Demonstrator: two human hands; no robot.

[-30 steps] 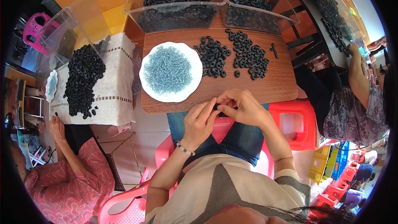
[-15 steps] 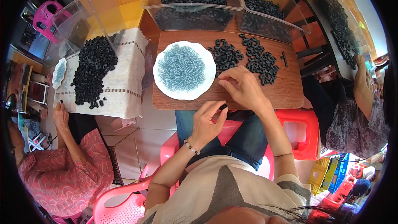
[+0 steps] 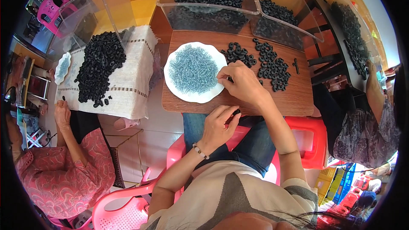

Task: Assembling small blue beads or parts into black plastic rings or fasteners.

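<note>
My left hand (image 3: 216,128) hovers just off the table's front edge, thumb and fingers closed on a small black plastic piece (image 3: 236,112). At the right rim of a white scalloped plate (image 3: 197,98), my right hand (image 3: 243,81) is pinched, its fingertips over the edge. Whether a bead sits in that pinch is too small to see; a dark spot shows beside the fingers. Small translucent blue-grey beads (image 3: 191,70) fill the plate. Beyond my right hand lie two loose groups of black ring-like pieces, a nearer-left group (image 3: 238,54) and a right group (image 3: 275,69).
The brown wooden table (image 3: 183,105) also carries a short black rod (image 3: 296,66). Clear bins (image 3: 208,17) of black pieces stand along its back. To the left, a cloth-covered table (image 3: 136,68) bears a black heap (image 3: 100,66). People sit on both sides; a red stool (image 3: 317,140) is at right.
My right hand has moved left, from beside the plate to over its rim. My left hand keeps its hold on the black piece. The whole view has shifted slightly.
</note>
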